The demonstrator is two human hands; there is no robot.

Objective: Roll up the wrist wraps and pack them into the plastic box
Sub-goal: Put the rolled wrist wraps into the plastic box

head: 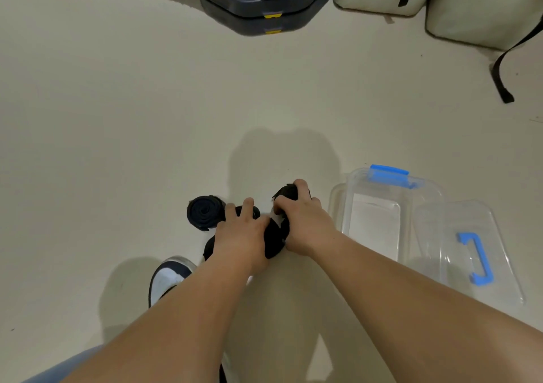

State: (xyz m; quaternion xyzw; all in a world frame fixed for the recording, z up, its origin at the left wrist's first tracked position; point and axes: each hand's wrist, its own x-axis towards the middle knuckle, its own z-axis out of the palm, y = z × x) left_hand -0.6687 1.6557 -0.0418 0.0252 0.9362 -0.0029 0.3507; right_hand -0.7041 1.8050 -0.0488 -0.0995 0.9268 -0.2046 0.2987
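Head view, near to far. A shoe [170, 277] stands on the pale floor [117, 124] under the left forearm. Just beyond it, both bare forearms meet over a black wrap [273, 238] that lies on the floor. The left hand [241, 232] lies on its near, loose part with fingers bent down over the cloth, holding it. The right hand [305, 224] grips the far part, fingers and thumb curled round the end that is already wound. Whether this is one wrap or two cannot be told. Just left of the left fingertips a finished roll [204, 212] lies free on the floor, spiral face up. Right of the right hand stands the clear box [379, 194], open, with a blue clasp on its far rim. Its lid [440, 235], with a blue handle, lies beside it to the right. Far back are stacked dark plates [258, 3], pale pads [482, 9] and a black strap [504, 83].
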